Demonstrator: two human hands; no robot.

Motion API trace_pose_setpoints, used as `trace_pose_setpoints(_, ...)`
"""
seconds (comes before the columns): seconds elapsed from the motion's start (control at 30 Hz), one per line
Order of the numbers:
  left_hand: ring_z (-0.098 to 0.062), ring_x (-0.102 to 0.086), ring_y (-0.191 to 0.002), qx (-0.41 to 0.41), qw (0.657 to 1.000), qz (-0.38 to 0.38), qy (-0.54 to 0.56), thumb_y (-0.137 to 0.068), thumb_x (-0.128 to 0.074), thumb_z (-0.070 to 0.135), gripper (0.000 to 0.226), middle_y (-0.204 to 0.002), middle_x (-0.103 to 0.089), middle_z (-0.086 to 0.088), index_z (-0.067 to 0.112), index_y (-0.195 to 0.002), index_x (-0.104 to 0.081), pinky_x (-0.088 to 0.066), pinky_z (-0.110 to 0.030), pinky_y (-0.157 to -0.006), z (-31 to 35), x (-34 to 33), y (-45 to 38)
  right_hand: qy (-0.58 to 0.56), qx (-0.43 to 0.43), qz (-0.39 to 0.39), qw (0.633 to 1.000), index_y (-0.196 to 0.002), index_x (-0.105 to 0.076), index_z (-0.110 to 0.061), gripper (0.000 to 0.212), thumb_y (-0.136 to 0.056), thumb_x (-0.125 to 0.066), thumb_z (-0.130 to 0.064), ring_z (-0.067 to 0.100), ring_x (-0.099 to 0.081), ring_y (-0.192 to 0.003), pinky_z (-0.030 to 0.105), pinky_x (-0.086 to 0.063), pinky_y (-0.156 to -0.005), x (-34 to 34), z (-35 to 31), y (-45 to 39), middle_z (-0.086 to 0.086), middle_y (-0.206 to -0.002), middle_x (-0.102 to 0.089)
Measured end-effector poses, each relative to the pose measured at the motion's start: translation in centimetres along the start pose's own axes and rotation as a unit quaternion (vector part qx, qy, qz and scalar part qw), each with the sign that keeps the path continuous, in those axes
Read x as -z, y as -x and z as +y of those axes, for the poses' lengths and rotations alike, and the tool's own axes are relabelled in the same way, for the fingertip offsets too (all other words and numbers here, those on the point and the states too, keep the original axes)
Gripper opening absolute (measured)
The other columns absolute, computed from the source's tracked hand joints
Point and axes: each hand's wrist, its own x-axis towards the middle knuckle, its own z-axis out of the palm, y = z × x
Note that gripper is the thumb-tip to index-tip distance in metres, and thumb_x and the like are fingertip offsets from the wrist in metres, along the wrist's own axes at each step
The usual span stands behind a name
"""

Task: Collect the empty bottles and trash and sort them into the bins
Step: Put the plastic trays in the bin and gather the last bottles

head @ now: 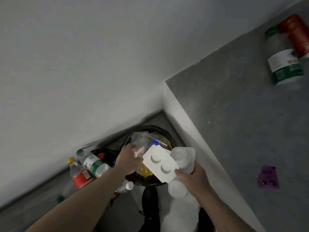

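Items I log from the head view:

Bin (168, 131): round, dark-lined, on the floor in the corner, heaped with clear plastic bags (142, 141) and yellow wrapping.

White card tray (161, 164): flat, two crescent cut-outs, tilted over the bin rim.

Clear plastic shells (181, 158): moulded, translucent, just beside the tray.

Bottles (93, 164): several, clear plastic with green, yellow and red caps, lying piled left of the bin.

On the grey bench (234, 114): green-labelled bottle (282, 64) touching a red can (296, 36); purple wrapper (268, 177) lying flat, well apart.
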Motion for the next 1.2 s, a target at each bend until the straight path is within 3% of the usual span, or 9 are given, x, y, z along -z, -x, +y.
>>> trace_pose_setpoints(0.13, -0.019, -0.057, -0.105, -0.024, 0.997, 0.043, 0.054, -0.090, -0.060, 0.012, 0.045, -0.137, -0.047, 0.004, 0.026, -0.132, -0.057, -0.052, -0.034, -0.094, -1.8, 2.2, 1.1, 0.038, -0.041, -0.016, 0.998, -0.122, -0.064, -0.016, 0.056, -0.073, -0.086, -0.027, 0.021, -0.066, -0.102, 0.035, -0.054, -0.084, -4.9, -0.7, -4.5, 0.002, -0.114, -0.070)
trace_pose_setpoints(0.33, -0.016, -0.056, -0.104, -0.109, 0.988, 0.107, 0.040, -0.088, -0.058, 0.003, 0.043, -0.137, -0.047, 0.005, 0.022, -0.127, -0.061, -0.046, -0.024, -0.081, -2.4, 3.7, 3.3, 0.055, -0.073, -0.044, 0.995, -0.154, -0.028, -0.015, 0.099, -0.076, -0.086, -0.030, 0.027, -0.050, -0.134, 0.039, -0.046, -0.106, -7.9, -1.4, -6.6, 0.005, -0.151, -0.046)
trace_pose_setpoints(0.4, -0.017, -0.054, -0.120, -0.153, 0.985, 0.084, 0.002, -0.090, -0.058, 0.007, 0.044, -0.142, -0.043, 0.008, 0.025, -0.130, -0.059, -0.049, -0.027, -0.091, -1.8, 2.9, 4.3, 0.055, -0.054, -0.008, 0.997, -0.148, -0.038, -0.015, 0.087, -0.076, -0.086, -0.025, 0.026, -0.055, -0.127, 0.032, -0.048, -0.097, -7.4, -0.6, -5.7, 0.003, -0.140, -0.053)
trace_pose_setpoints(0.53, -0.017, -0.030, -0.146, -0.179, 0.981, -0.002, -0.072, -0.090, -0.056, 0.017, 0.054, -0.158, -0.027, 0.011, 0.031, -0.142, -0.049, -0.035, -0.032, -0.115, -0.7, 0.2, 5.4, 0.096, 0.026, 0.043, 0.994, -0.098, -0.058, -0.022, 0.024, -0.079, -0.072, -0.022, 0.018, -0.064, -0.091, 0.023, -0.047, -0.071, -5.2, 3.1, -3.3, -0.008, -0.095, -0.063)
trace_pose_setpoints(0.67, -0.020, -0.033, -0.140, -0.221, 0.970, 0.001, -0.106, -0.088, -0.058, 0.019, 0.054, -0.157, -0.030, 0.010, 0.032, -0.140, -0.050, -0.035, -0.032, -0.114, 0.9, -3.3, 5.9, 0.192, -0.030, 0.031, 0.981, -0.138, -0.051, -0.018, 0.051, -0.089, -0.066, -0.014, 0.024, -0.051, -0.129, 0.032, -0.042, -0.106, -1.9, 11.0, -2.3, 0.005, -0.141, -0.050)
trace_pose_setpoints(0.83, -0.017, -0.047, -0.127, -0.326, 0.943, 0.036, -0.063, -0.081, -0.061, 0.008, 0.045, -0.141, -0.048, 0.010, 0.029, -0.121, -0.064, -0.047, -0.030, -0.093, 2.3, -9.4, 6.5, 0.344, -0.102, -0.077, 0.930, -0.154, -0.033, -0.026, 0.064, -0.094, -0.057, -0.025, 0.031, -0.026, -0.148, 0.035, -0.034, -0.115, 0.5, 22.9, -6.1, 0.007, -0.165, -0.012)
trace_pose_setpoints(0.97, -0.013, -0.049, -0.121, -0.381, 0.923, 0.051, -0.029, -0.081, -0.062, 0.007, 0.042, -0.133, -0.051, 0.012, 0.029, -0.117, -0.067, -0.050, -0.029, -0.092, 2.4, -14.3, 5.5, 0.349, -0.147, -0.093, 0.921, -0.157, -0.027, -0.035, 0.068, -0.095, -0.055, -0.029, 0.034, -0.010, -0.154, 0.038, -0.027, -0.119, 0.1, 30.1, -11.7, 0.010, -0.168, 0.005)
trace_pose_setpoints(1.1, -0.008, -0.053, -0.115, -0.393, 0.918, 0.049, 0.013, -0.084, -0.062, 0.007, 0.038, -0.127, -0.051, 0.018, 0.030, -0.113, -0.067, -0.056, -0.031, -0.083, 1.4, -17.4, 4.4, 0.270, -0.197, -0.084, 0.939, -0.156, -0.033, -0.028, 0.066, -0.096, -0.059, -0.037, 0.028, -0.023, -0.152, 0.036, -0.020, -0.122, -1.0, 35.6, -18.3, 0.009, -0.166, -0.020)
trace_pose_setpoints(1.2, -0.002, -0.056, -0.101, -0.375, 0.925, 0.031, 0.057, -0.086, -0.064, 0.006, 0.036, -0.121, -0.053, 0.024, 0.032, -0.110, -0.067, -0.053, -0.024, -0.082, 0.4, -18.9, 4.2, 0.146, -0.219, -0.032, 0.964, -0.151, -0.042, -0.004, 0.056, -0.100, -0.057, -0.023, 0.028, -0.047, -0.137, 0.033, -0.038, -0.105, -1.7, 36.9, -20.6, 0.013, -0.152, -0.047)
